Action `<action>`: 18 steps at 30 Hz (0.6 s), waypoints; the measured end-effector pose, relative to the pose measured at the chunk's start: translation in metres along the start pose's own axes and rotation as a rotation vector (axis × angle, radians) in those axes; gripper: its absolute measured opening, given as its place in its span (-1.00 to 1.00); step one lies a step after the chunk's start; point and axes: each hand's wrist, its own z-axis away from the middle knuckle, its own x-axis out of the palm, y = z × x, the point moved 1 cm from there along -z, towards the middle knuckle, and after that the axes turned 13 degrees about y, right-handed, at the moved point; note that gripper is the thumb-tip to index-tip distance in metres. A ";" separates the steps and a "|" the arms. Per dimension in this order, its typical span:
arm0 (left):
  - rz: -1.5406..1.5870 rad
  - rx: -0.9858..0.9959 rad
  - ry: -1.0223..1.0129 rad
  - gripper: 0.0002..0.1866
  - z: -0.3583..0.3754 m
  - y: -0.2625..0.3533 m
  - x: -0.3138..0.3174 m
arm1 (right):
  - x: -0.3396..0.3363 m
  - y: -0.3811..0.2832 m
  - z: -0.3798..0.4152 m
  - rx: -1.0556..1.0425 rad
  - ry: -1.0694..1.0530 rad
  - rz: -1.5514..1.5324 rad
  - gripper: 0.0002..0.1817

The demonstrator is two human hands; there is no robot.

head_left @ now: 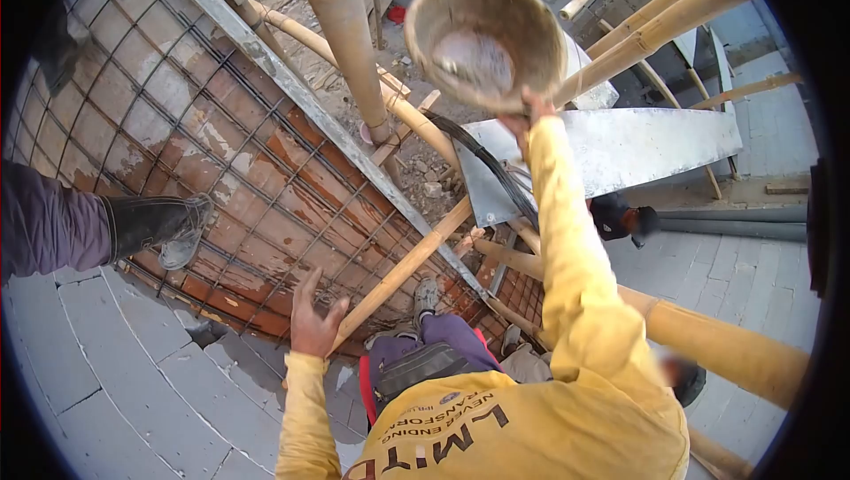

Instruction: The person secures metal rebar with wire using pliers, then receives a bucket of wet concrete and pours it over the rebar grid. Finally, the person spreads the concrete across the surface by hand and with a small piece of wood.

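My right hand (529,112), at the end of an outstretched arm, grips the near rim of a round bucket (540,46). Its mouth is tilted toward me, showing walls caked with dried mortar and a pale, wet-looking bottom. The bucket is held out past the bamboo scaffold, overlapping a grey metal sheet (620,148) in this view. My left hand (314,312) hangs open, thumb and fingers spread, beside a slanting bamboo pole (403,267). Nothing is in it.
A steel rebar grid (204,117) covers the reddish formwork at left, where another person's boot (159,223) stands. A thick upright bamboo pole (341,46) rises ahead. Below right are a person's dark cap (611,214) and a thick bamboo pole (717,338). Black bars (482,157) lie beside the sheet.
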 end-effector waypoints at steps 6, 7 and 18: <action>-0.099 -0.376 0.072 -0.30 0.125 -0.067 -0.021 | 0.058 0.009 -0.052 0.063 -0.094 0.107 -0.48; -0.117 -0.436 0.083 -0.30 0.140 -0.069 -0.025 | 0.053 0.026 -0.052 0.089 -0.090 0.151 -0.50; -0.046 -0.484 0.108 -0.36 0.098 -0.100 -0.036 | -0.237 0.288 0.060 0.332 -0.332 1.597 -0.54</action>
